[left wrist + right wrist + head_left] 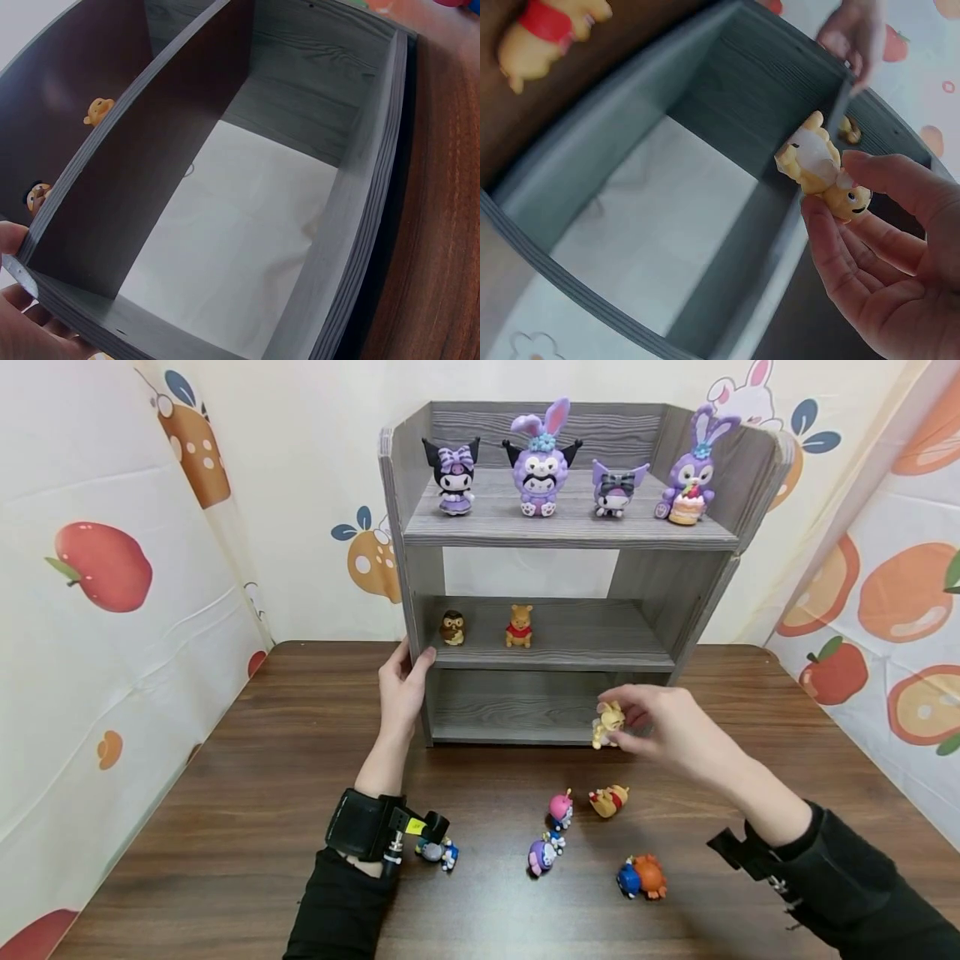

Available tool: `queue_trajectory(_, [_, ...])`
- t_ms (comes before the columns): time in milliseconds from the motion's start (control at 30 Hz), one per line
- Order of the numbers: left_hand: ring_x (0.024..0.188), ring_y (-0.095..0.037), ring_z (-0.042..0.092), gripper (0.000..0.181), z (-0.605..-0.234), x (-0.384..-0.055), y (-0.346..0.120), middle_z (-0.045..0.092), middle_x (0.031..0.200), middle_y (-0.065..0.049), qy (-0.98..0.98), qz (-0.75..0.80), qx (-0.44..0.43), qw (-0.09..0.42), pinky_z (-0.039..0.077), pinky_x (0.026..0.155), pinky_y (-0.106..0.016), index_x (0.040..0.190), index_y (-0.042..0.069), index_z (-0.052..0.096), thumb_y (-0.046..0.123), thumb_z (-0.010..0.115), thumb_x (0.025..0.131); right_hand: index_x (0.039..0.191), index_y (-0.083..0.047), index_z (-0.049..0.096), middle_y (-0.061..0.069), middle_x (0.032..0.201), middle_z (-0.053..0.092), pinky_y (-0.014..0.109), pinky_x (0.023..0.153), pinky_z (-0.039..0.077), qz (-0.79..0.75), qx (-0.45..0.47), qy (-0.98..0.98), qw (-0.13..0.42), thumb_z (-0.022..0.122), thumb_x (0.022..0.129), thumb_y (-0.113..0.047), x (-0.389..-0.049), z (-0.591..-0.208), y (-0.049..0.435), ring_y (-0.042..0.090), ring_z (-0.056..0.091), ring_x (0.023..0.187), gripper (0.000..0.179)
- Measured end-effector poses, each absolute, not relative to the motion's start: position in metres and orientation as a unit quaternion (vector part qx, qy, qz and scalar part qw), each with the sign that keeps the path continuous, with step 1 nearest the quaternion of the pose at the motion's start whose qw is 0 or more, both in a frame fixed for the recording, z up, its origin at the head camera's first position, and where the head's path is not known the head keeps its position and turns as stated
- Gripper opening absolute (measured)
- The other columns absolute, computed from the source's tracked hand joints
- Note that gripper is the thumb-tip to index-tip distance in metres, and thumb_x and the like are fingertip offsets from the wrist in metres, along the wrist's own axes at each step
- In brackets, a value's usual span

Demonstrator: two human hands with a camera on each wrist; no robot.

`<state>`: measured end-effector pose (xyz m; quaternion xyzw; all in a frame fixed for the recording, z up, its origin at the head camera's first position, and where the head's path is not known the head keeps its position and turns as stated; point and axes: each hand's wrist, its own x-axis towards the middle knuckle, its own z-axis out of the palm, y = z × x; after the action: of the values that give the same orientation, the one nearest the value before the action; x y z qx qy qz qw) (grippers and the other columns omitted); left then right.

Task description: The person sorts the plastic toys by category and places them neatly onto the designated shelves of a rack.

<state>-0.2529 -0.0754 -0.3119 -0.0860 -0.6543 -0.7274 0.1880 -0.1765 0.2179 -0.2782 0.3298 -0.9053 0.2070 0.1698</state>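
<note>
My left hand [401, 693] grips the left side panel of the grey wooden shelf unit [577, 631], thumb on its front edge and fingers round the outer side. In front of the lowest level, toward its right end, my right hand [663, 722] holds a small yellow animal figurine [607, 725]. In the right wrist view this figurine [817, 161] has a pale belly and is pinched between thumb and fingers. An owl figurine [452, 627] and a yellow bear figurine in a red shirt [519, 627] stand on the middle level.
Purple and black figurines, such as a bunny with a cake [688, 485], stand on the top level. On the table [270, 777] lie another red-shirted bear [608, 801], a pink-topped figurine [560, 808], a purple one [542, 855], an orange-and-blue one [647, 877] and a grey-and-blue one [438, 852].
</note>
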Motion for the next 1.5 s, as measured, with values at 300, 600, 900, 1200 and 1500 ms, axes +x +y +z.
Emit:
queue_trajectory(300, [0.103,-0.022,0.049,0.040,-0.308,-0.250,-0.075,0.050,0.119,-0.025,-0.655,-0.724,-0.083,0.199,0.038,0.086,-0.028,0.125,-0.007,0.046,0.002,0.050,0.086,0.103,0.000,0.061,0.000,0.078,0.061,0.027,0.058,0.047,0.176,0.305,-0.922,0.161,0.071,0.072,-0.005,-0.189,-0.236,0.213,0.009,0.056,0.066,0.033])
queue_trajectory(600, [0.100,-0.019,0.050,0.039,-0.308,-0.251,-0.075,0.051,0.117,-0.025,-0.654,-0.724,-0.079,0.203,0.039,0.084,-0.025,0.124,-0.007,0.047,0.001,0.050,0.086,0.104,0.002,0.060,0.005,0.077,0.061,0.032,0.061,0.046,0.183,0.275,-0.932,0.149,0.069,0.075,-0.006,-0.209,-0.211,0.203,0.015,0.057,0.068,0.032])
queue_trajectory(900, [0.102,-0.017,0.050,0.039,-0.327,-0.269,-0.080,0.053,0.118,-0.018,-0.643,-0.732,-0.087,0.206,0.038,0.085,-0.026,0.125,0.000,0.050,0.006,0.054,0.086,0.105,0.006,0.058,0.013,0.082,0.062,0.036,0.063,0.047,0.199,0.240,-0.939,0.147,0.067,0.075,-0.003,-0.238,-0.212,0.196,0.023,0.059,0.072,0.033])
queue_trajectory(1200, [0.102,-0.017,0.051,0.040,-0.329,-0.270,-0.078,0.054,0.117,-0.017,-0.647,-0.727,-0.085,0.213,0.039,0.085,-0.028,0.124,0.000,0.049,0.007,0.054,0.086,0.106,0.005,0.058,0.015,0.082,0.062,0.038,0.065,0.045,0.202,0.217,-0.946,0.134,0.066,0.075,-0.004,-0.258,-0.220,0.195,0.024,0.059,0.073,0.033])
queue_trajectory(1500, [0.102,-0.017,0.051,0.039,-0.329,-0.269,-0.077,0.054,0.116,-0.017,-0.650,-0.725,-0.080,0.211,0.038,0.086,-0.028,0.124,-0.001,0.050,0.007,0.054,0.086,0.108,0.006,0.058,0.014,0.079,0.062,0.037,0.062,0.045,0.189,0.209,-0.951,0.127,0.065,0.076,-0.005,-0.264,-0.222,0.192,0.024,0.058,0.071,0.035])
